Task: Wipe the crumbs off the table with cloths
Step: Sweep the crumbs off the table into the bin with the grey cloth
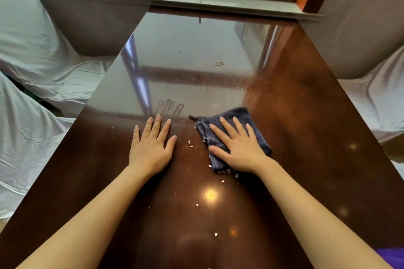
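Crumbs (190, 144) scattered white on glossy brown surface (306, 116), folded dark cloth (258, 135) under flat right hand (237, 148), fingers (227, 125) spread, left hand (150, 148) flat beside, bare, fingers (157, 124) spread

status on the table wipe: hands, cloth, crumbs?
Right hand flat on dark cloth. Left hand flat on bare table, empty. White crumbs between hands and nearer the person. Nothing in the way.
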A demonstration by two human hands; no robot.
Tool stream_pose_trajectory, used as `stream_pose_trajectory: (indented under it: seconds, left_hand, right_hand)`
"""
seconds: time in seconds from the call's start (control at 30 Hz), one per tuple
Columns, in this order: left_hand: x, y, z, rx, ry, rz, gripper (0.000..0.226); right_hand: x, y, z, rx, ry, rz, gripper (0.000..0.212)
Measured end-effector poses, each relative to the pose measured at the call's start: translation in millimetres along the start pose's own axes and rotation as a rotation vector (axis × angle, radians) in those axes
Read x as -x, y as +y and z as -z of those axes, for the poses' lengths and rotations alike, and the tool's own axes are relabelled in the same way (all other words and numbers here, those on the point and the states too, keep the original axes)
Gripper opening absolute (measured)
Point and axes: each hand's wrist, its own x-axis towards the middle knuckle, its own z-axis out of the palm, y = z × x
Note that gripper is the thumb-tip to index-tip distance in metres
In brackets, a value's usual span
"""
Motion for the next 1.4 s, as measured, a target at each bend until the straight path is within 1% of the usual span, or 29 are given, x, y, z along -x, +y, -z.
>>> stream_pose_trajectory:
  seconds: [0.1, 0.23, 0.3, 0.47, 0.57, 0.63, 0.7, 0.73, 0.8, 0.83, 0.9, 1.1, 1.3, 1.4]
  left_hand:
    - [11.5, -4.1, -2.6, 0.007, 0.012, 0.003, 0.058]
    - [15.7, -6.9, -6.3, 0.015, 0.043, 0.000, 0.059]
    - [15.8, -7.3, -6.6, 0.009, 0.049, 0.001, 0.059]
    - [15.6, -6.0, -4.2, 0.022, 0.029, -0.005, 0.058]
    - [18.2, -8.5, -2.6, 0.026, 0.019, -0.023, 0.057]
    - [23.7, -13.2, -1.7, 0.017, 0.020, -0.032, 0.058]
    - [31.4, -18.9, -1.6, 0.006, 0.027, -0.023, 0.058]
    - [35.4, -21.6, -2.2, 0.000, 0.032, -0.010, 0.058]
    - [42.7, -25.8, -4.1, -0.013, 0.047, 0.024, 0.059]
    - [46.0, -26.9, -5.3, -0.015, 0.054, 0.036, 0.059]
    - [50.8, -27.1, -7.6, -0.017, 0.072, 0.041, 0.059]
    - [58.4, -22.4, -8.0, -0.008, 0.068, 0.043, 0.059]
    - [73.3, -17.9, -7.4, -0.010, 0.045, 0.045, 0.058]
    - [82.3, -13.5, -6.8, -0.013, 0.037, 0.051, 0.057]
  right_hand:
    - [24.6, -7.9, -6.5, -0.002, 0.024, 0.001, 0.064]
    - [36.2, -16.9, -9.5, -0.039, 0.153, -0.009, 0.051]
    - [33.5, -18.1, -5.2, -0.170, 0.251, -0.025, 0.042]
    - [23.6, -23.0, 17.5, -0.674, 0.466, -0.179, 0.027]
    - [8.2, -34.6, 26.5, -0.799, 0.470, -0.218, 0.029]
    - [-6.5, -48.3, 27.8, -0.818, 0.447, -0.180, 0.031]
    - [-22.8, -63.5, 25.3, -0.783, 0.342, -0.112, 0.035]
    - [-30.4, -67.6, 21.0, -0.685, 0.253, -0.068, 0.039]
    - [-38.7, -67.5, 10.9, -0.319, 0.074, 0.020, 0.046]
    - [-39.5, -64.2, 7.0, -0.175, 0.026, 0.052, 0.050]
    - [-36.6, -57.1, 1.2, -0.049, 0.012, 0.090, 0.056]
    - [-11.9, -54.8, -8.0, 0.004, 0.012, 0.152, 0.058]
    - [48.7, -61.5, -15.2, -0.006, 0.008, 0.220, 0.065]
    - [81.1, -66.2, -20.7, -0.005, -0.004, 0.257, 0.061]
